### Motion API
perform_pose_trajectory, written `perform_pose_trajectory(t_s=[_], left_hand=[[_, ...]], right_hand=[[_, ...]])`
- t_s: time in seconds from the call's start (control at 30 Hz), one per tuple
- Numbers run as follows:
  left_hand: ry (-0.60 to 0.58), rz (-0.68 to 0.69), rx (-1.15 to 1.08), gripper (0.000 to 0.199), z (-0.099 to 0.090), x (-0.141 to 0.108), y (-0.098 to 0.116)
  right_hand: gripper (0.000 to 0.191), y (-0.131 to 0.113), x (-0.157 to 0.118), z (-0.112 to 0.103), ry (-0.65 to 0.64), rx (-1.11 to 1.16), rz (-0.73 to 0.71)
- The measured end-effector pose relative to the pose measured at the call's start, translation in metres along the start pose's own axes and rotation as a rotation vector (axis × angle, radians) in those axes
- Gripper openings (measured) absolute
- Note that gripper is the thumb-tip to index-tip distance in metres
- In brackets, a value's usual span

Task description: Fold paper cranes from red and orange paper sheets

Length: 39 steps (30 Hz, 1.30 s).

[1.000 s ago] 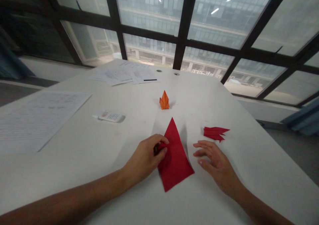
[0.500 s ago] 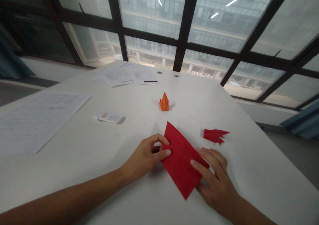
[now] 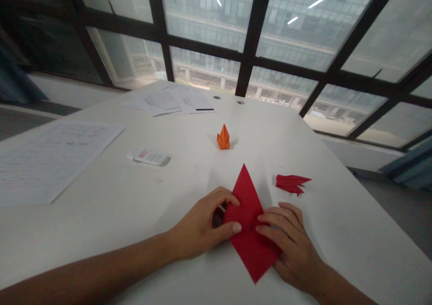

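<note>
A sheet of red origami paper [image 3: 248,233] is held between my two hands over the white table, one corner pointing away from me and one toward me. My left hand [image 3: 207,221] grips its left edge, thumb on the face and forefinger near the upper left side. On the right side, my right hand [image 3: 286,235] has its fingers on the paper's face, with the thumb hidden behind. Just beyond the right hand lies a folded red paper figure [image 3: 292,183] with pointed ends. Farther off, a small orange folded paper figure [image 3: 223,138] stands upright.
A white packet with printing [image 3: 150,157] lies left of centre on the white table [image 3: 135,188]. A large printed sheet [image 3: 57,161] covers the left side. More papers [image 3: 168,98] overlap at the far end, before dark-framed windows [image 3: 248,48].
The red paper has turned in my hands, so its far corner points more directly away. My left hand has shifted slightly right and nearer to me; the right fingers reach farther over the paper.
</note>
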<state>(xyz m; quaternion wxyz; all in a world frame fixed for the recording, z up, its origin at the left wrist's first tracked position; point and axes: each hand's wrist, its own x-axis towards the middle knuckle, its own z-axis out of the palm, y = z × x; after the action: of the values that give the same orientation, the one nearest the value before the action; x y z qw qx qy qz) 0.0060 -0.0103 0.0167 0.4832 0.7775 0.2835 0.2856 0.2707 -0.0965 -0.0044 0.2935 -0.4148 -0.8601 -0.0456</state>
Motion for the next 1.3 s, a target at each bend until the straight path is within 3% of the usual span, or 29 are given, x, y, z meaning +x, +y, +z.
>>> perform_pose_trajectory(t_s=[0.2,0.43,0.57,0.67,0.8,0.9,1.07,1.3], left_hand=[[0.003,-0.015,-0.118,0.048,0.0,-0.001,-0.002],[-0.011,0.091,-0.17,0.064,0.002,-0.001,-0.003],[0.007,0.028,-0.09,0.044,0.003,0.001,-0.002],[-0.012,0.004,-0.05,0.027,0.001,0.002,0.0],[-0.008,-0.002,-0.032,0.023,0.0,0.002,-0.001],[-0.024,-0.028,-0.071,0.018,0.001,0.002,-0.002],[-0.057,-0.105,-0.154,0.025,0.006,0.001,-0.004],[-0.052,-0.11,-0.168,0.038,0.008,0.005,-0.006]], right_hand=[[0.039,-0.001,-0.001,0.001,0.033,-0.116,-0.026],[0.031,0.0,0.001,0.001,0.096,-0.066,0.105],[0.012,0.001,0.0,0.001,0.094,0.079,0.204],[0.011,0.002,-0.002,0.003,0.09,0.178,0.277],[0.035,0.002,-0.002,0.006,0.108,0.324,0.505],[0.045,-0.002,0.003,0.005,0.034,0.555,0.72],[0.029,-0.014,0.014,0.003,-0.127,0.916,0.85],[0.027,-0.024,0.028,0.006,0.041,1.212,0.95]])
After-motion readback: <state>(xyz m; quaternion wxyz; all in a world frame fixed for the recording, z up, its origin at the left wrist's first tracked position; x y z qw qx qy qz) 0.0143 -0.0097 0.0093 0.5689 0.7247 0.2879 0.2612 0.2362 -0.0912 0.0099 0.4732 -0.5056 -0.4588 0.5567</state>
